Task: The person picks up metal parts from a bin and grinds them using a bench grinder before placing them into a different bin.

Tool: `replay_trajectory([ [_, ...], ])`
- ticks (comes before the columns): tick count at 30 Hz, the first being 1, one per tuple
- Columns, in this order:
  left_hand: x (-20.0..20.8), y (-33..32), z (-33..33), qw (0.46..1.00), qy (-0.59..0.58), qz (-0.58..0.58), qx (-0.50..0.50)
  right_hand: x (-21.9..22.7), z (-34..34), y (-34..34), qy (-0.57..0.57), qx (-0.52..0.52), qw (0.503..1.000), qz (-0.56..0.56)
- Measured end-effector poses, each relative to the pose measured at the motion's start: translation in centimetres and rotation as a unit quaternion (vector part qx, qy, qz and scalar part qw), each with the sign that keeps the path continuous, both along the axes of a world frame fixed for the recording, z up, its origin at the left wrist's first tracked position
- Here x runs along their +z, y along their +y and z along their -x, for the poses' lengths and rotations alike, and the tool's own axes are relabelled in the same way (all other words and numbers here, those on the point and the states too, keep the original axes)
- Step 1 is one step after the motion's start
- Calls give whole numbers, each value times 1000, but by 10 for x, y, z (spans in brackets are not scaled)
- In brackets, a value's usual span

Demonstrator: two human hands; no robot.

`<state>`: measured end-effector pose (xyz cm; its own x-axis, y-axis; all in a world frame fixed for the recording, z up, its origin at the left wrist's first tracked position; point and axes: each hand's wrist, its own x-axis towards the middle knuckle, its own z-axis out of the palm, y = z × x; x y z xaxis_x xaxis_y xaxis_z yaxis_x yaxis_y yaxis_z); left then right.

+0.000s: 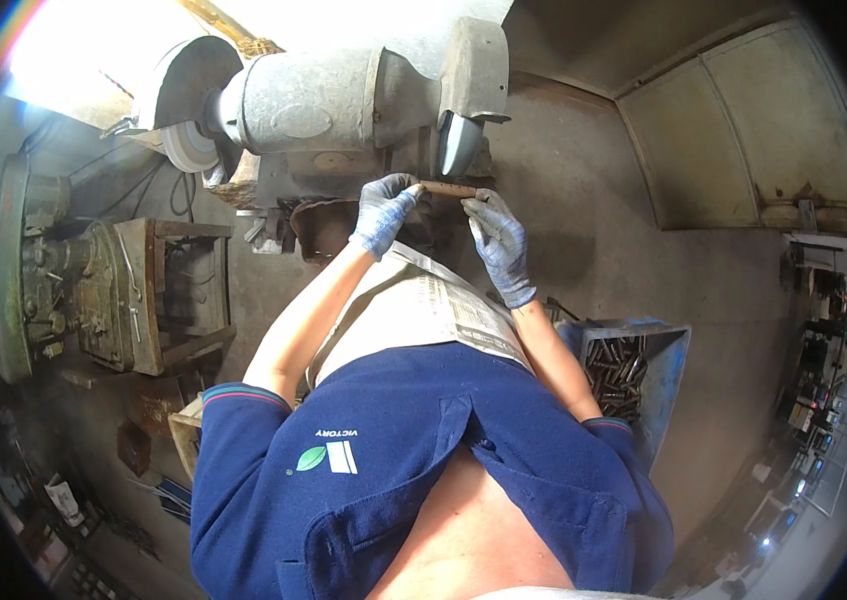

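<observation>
Far to the left stands an old green machine [38,270] with a rusty box-like part beside it. It is dark and crowded there, so the small parts are hard to tell apart.

Next comes the big grey grinder [333,95], far from the person. It has a pale round wheel [188,145] on its left end and another wheel [455,140] under a metal cover on its right end.

The left hand [383,212], in a grey-blue glove, is closed around the left end of a short brown rod [448,188]. The right hand [498,245], gloved too, pinches the right end. The rod lies flat between them, just under the right wheel, very near it or touching it. I cannot tell which.

A sheet of newspaper [433,305] covers the person's front like an apron. To the right, near the right elbow, a blue bin [668,345] holds many more dark rods.

What could go wrong? I think the wheel could grab the rod and pull it from the fingers if the hold is loose. The glove tips are close to the wheel and could get caught. The paper hangs near too.

I cannot see if the wheel is spinning. The spot where the rod meets the wheel is partly hidden. Bright light washes out the top left, and the room on the far right is tiny and bent.
</observation>
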<state>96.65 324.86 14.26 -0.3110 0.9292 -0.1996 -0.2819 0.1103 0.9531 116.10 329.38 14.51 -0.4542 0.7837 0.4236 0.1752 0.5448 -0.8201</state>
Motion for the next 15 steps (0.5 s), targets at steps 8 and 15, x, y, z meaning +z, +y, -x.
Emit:
replay_trajectory([
  [8,-7,23,-19,997,-52,30,38,-12,0,14,12,-66,997,37],
  [15,-12,29,-23,996,-40,53,51,-28,0,19,77,-64,986,131],
])
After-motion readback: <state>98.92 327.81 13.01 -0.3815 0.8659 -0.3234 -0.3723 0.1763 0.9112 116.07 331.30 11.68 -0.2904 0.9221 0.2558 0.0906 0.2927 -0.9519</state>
